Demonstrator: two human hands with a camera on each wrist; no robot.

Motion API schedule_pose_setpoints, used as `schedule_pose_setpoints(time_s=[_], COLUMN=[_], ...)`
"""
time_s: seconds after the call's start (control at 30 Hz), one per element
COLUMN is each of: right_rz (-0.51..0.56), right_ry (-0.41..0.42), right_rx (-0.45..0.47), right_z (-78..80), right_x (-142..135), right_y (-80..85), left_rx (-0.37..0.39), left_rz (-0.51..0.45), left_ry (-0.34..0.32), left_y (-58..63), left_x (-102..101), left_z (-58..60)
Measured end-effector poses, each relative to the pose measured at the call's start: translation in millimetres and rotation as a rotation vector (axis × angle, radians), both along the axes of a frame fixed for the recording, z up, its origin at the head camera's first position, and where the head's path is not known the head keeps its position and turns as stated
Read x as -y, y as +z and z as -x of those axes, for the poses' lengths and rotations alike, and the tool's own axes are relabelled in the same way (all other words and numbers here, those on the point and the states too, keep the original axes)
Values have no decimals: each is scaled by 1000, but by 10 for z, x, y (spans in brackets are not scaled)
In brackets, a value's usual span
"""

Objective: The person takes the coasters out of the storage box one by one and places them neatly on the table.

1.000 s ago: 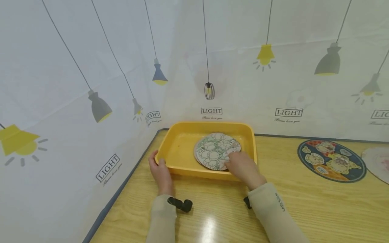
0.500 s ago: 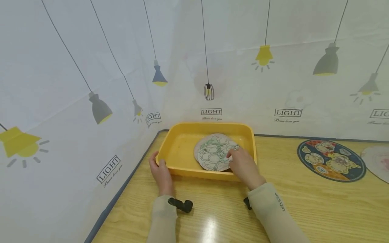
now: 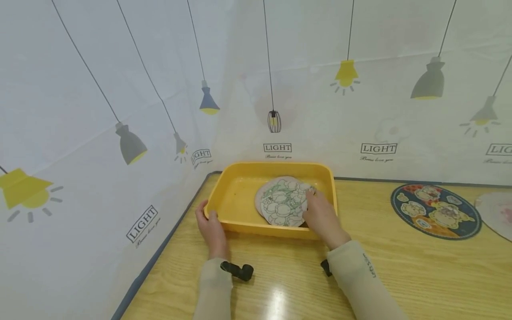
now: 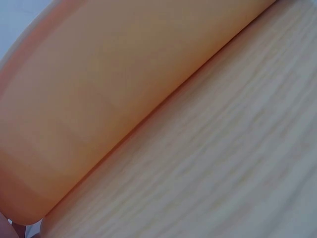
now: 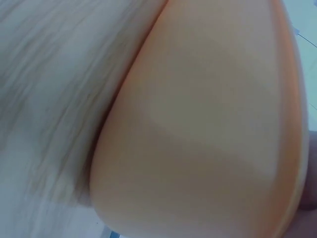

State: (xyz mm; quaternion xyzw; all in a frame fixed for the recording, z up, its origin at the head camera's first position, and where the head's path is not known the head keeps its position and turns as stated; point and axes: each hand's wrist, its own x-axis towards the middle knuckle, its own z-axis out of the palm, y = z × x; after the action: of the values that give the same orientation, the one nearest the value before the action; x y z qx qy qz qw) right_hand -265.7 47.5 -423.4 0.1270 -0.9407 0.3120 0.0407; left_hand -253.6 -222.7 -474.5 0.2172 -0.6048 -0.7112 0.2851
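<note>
In the head view, a yellow plastic tray (image 3: pixel 236 193) sits at the back left of the table. Inside it lie round mats; the top one, a floral line-drawn mat (image 3: pixel 282 206), is offset to the right of another round mat (image 3: pixel 259 200) beneath. My right hand (image 3: pixel 324 218) reaches over the tray's front right corner and pinches the top mat at its right edge; the fingertips are partly hidden. At the front left corner my left hand (image 3: pixel 212 229) grips the tray rim, thumb inside. Both wrist views are mostly filled by the tray's outer wall (image 4: pixel 109 94).
To the right on the wooden table (image 3: pixel 296 284) lies a dark blue round mat (image 3: pixel 436 213) with cartoon figures. A pale round mat (image 3: pixel 496 211) beside it is cut by the view's edge. A lamp-printed cloth wall (image 3: pixel 312 89) stands close behind and left of the tray.
The top floral mat has shifted right and slightly toward me, exposing more of the mat beneath on the left. My right hand's fingers moved up along its edge; my left hand stayed.
</note>
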Motion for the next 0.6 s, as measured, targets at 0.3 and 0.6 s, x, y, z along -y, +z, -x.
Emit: schedule_pose_setpoints(time_s=[0.3,0.6], right_rz=[75,21], right_ry=[0,33], right_rx=[97,95], right_z=[65,34], right_x=[-37,0], right_y=[39,10], left_rx=[-3,4], left_rz=[3,8], left_ry=[-2,-5], left_y=[5,9], left_x=[4,0], left_z=[-5,-16])
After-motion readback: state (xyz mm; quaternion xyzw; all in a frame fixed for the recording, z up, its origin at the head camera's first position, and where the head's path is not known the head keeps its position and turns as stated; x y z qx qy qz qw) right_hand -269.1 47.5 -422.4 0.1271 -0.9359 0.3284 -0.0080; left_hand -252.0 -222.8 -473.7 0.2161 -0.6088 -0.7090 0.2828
